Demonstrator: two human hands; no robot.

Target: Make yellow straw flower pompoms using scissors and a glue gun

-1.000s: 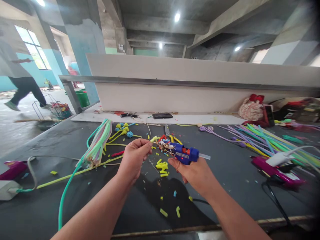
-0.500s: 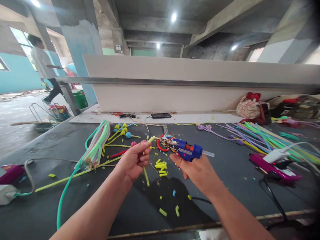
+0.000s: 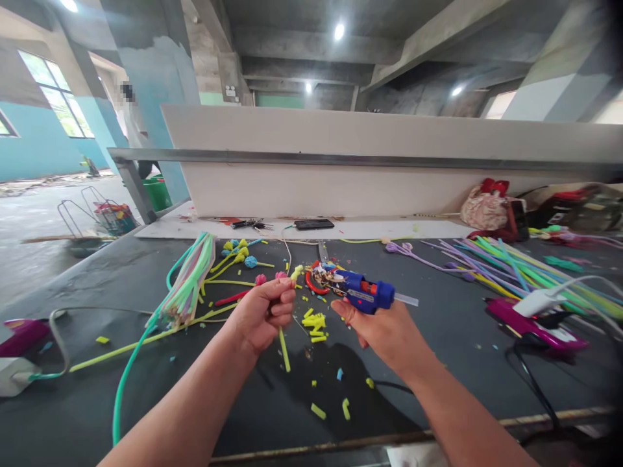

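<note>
My left hand (image 3: 267,312) is closed around a yellow fuzzy stem (image 3: 285,350), which looks like a pipe cleaner. Its lower end sticks out below my fingers, and a small yellow tip shows above my thumb. In my right hand (image 3: 384,331) is a blue hot glue gun (image 3: 367,292) with a clear glue stick out of its back end. Its nozzle, crusted with glue, points left towards the yellow tip, with a small gap between them. Beneath lie short cut yellow pieces (image 3: 315,322). Red-handled pliers or scissors (image 3: 315,283), partly hidden, lie behind the nozzle.
Left of centre stand a bundle of pastel stems (image 3: 195,275) and several knotted flower heads (image 3: 238,251). More stems (image 3: 501,266) spread at the right beside a magenta power strip (image 3: 535,327). A phone (image 3: 314,224) lies at the back by the white board (image 3: 341,188).
The yellow tip in my left hand has moved slightly away from the glue gun's nozzle. My right hand stays nearly still. In the background, a person has walked right, behind the pillar.
</note>
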